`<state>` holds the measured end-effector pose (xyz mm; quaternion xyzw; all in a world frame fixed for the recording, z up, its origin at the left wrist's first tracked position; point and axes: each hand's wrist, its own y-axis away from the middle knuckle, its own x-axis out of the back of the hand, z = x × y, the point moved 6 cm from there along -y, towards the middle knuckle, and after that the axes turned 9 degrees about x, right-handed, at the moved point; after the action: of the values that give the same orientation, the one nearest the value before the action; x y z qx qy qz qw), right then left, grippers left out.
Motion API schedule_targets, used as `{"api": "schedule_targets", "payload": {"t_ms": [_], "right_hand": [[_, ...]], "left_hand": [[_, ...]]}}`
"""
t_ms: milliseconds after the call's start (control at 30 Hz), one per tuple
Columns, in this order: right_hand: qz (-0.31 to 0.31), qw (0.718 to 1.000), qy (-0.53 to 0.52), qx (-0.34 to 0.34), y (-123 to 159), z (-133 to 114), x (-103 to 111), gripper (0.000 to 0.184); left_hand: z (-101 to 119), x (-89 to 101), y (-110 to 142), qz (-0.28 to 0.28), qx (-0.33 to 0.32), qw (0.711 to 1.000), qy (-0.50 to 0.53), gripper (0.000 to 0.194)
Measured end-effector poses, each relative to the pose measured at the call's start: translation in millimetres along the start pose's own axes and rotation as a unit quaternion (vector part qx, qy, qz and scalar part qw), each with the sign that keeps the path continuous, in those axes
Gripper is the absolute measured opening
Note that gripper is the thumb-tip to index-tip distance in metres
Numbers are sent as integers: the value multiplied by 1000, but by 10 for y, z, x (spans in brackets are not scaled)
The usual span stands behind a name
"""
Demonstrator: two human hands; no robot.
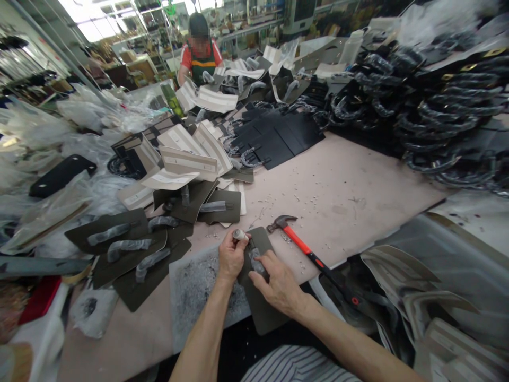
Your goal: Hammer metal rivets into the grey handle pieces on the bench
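My left hand (231,257) is closed around a short cylindrical tool (239,234) with a pale round top. It is held upright at the far end of a dark olive panel (264,313). A plastic-wrapped handle (256,262) lies along that panel. My right hand (280,284) grips this handle with its thumb and fingers. Under the panel's left side lies a worn, speckled grey slab (199,297). A claw hammer (300,240) with a red and black handle rests just right of the panel, touched by neither hand. The tool's lower end is hidden by my fingers.
Olive panels with wrapped handles (131,252) lie at the left, beige-backed pieces (191,159) behind them. Black panels (284,135) and stacked black pieces with wrapped handles (445,114) stand farther back. Small bits litter the table (338,196). A co-worker (200,53) is across the table.
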<state>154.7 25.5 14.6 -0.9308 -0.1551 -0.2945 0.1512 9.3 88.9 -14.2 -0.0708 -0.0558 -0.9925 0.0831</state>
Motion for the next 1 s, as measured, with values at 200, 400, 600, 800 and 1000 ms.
{"api": "schedule_targets", "payload": {"t_ms": [200,400,600,800,1000], "right_hand": [[31,999,24,7,-4,169,360,36],[11,937,328,-118,142,860,879,25],[-94,958,54,-265,267,1107,785,5],[-92,915,-245,-306,53,572,908,17],[63,992,99,39,-257,-236,1294,25]], "left_hand": [[-42,-14,-9,5,1,1000,-25,17],[55,-54,11,2,-50,993,-111,11],[46,-108,38,-29,-90,986,-140,14],[45,-94,55,-44,-83,989,-116,12],[89,-87,62,-42,-92,988,-117,12]]}}
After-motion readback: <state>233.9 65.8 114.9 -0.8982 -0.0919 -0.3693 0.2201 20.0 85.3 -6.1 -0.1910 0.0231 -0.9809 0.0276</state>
